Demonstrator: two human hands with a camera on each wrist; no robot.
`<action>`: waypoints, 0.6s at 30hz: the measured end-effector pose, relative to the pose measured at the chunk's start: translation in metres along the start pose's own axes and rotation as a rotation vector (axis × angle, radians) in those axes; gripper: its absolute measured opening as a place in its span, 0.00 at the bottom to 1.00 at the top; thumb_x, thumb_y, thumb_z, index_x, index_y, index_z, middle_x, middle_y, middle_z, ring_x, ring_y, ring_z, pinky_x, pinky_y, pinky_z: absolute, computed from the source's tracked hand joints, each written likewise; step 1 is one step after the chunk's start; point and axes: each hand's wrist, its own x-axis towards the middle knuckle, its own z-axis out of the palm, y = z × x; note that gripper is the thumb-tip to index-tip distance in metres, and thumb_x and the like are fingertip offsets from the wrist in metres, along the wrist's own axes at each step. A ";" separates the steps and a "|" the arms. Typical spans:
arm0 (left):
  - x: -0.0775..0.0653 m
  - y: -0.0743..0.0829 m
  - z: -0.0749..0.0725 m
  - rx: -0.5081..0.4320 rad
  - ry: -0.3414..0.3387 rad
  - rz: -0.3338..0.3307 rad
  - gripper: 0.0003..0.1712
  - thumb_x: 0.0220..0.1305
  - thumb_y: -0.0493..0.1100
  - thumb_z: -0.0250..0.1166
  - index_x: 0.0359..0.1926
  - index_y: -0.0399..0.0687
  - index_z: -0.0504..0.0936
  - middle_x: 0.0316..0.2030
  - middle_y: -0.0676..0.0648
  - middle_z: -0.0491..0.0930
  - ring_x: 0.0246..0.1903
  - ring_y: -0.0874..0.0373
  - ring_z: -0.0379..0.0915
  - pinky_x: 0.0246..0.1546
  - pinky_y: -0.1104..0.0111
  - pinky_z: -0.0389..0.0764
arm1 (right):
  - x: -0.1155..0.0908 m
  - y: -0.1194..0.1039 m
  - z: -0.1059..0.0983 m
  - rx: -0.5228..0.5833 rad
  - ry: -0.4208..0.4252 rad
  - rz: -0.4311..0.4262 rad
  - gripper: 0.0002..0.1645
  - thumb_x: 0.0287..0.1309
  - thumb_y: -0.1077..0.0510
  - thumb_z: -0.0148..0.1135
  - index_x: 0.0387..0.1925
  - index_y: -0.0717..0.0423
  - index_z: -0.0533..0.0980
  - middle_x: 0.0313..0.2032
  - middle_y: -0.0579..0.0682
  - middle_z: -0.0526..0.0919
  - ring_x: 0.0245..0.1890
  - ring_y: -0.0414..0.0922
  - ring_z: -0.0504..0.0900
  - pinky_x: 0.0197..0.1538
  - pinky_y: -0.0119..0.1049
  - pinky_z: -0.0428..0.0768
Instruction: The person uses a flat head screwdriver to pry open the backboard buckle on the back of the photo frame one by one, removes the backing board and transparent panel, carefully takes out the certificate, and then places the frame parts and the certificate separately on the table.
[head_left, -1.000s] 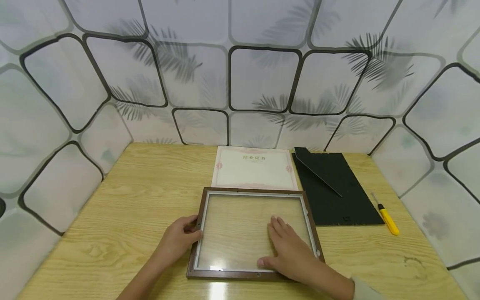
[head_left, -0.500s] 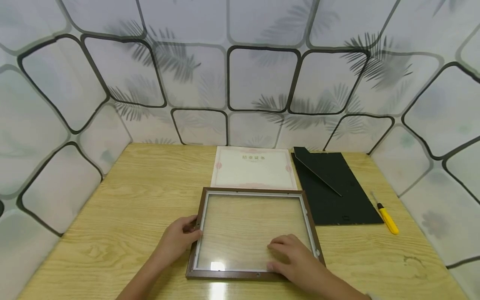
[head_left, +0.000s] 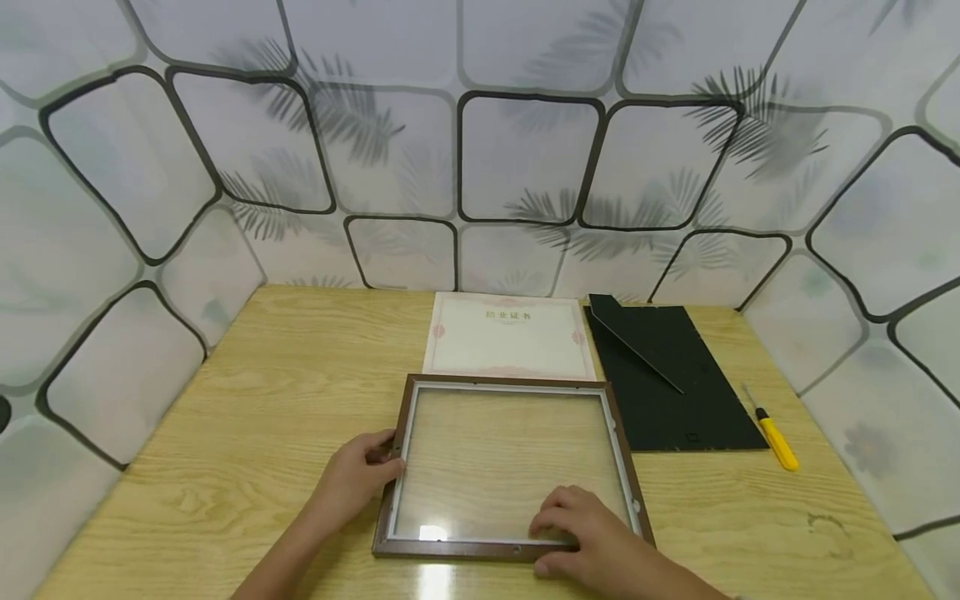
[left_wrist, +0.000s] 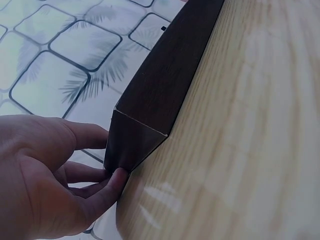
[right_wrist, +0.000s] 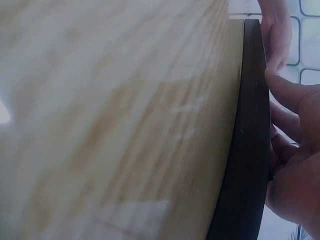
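A brown picture frame [head_left: 450, 549] lies flat on the table, its inner lip facing up, a clear pane [head_left: 480, 467] inside it. My left hand [head_left: 348, 479] grips the left side, thumb over the rail and fingers at the outer edge. In the left wrist view, that hand [left_wrist: 45, 175] is against a dark corner of the frame [left_wrist: 150, 85]. Over the near rail, towards the right corner, my right hand [head_left: 592, 537] has its fingers bent on the inner side and its thumb outside. The right wrist view shows the thumb [right_wrist: 287, 90] touching the frame's outer side [right_wrist: 247, 125].
Behind the frame lies a pale certificate sheet [head_left: 510, 342] with a pink border. To the right is a black backing board [head_left: 652, 417] with its stand leg [head_left: 626, 333] lifted. Beyond it lies a yellow-handled screwdriver [head_left: 778, 442]. Patterned walls enclose the wooden table [head_left: 262, 400].
My right hand has gone from lying flat on the pane to curling its fingers and drawing back to the near rail. The left hand and the frame have stayed put.
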 end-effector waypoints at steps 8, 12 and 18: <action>0.000 0.000 0.000 -0.012 -0.008 -0.008 0.33 0.63 0.43 0.71 0.65 0.34 0.75 0.48 0.42 0.82 0.47 0.53 0.78 0.42 0.62 0.83 | 0.000 -0.001 0.002 -0.004 -0.017 0.004 0.06 0.63 0.46 0.68 0.41 0.37 0.81 0.42 0.30 0.76 0.43 0.30 0.71 0.44 0.31 0.76; -0.001 0.000 0.000 -0.019 -0.010 -0.006 0.33 0.63 0.43 0.70 0.65 0.33 0.75 0.49 0.42 0.81 0.48 0.52 0.78 0.43 0.61 0.83 | -0.001 -0.001 0.004 0.012 -0.007 -0.016 0.05 0.65 0.48 0.66 0.42 0.39 0.82 0.43 0.31 0.77 0.44 0.30 0.73 0.44 0.30 0.78; -0.001 -0.001 0.003 -0.043 0.011 0.003 0.31 0.62 0.39 0.69 0.65 0.34 0.75 0.49 0.42 0.81 0.47 0.52 0.79 0.44 0.62 0.84 | -0.001 0.001 0.006 0.012 0.024 -0.064 0.05 0.67 0.49 0.65 0.41 0.40 0.83 0.43 0.32 0.76 0.44 0.31 0.73 0.44 0.28 0.79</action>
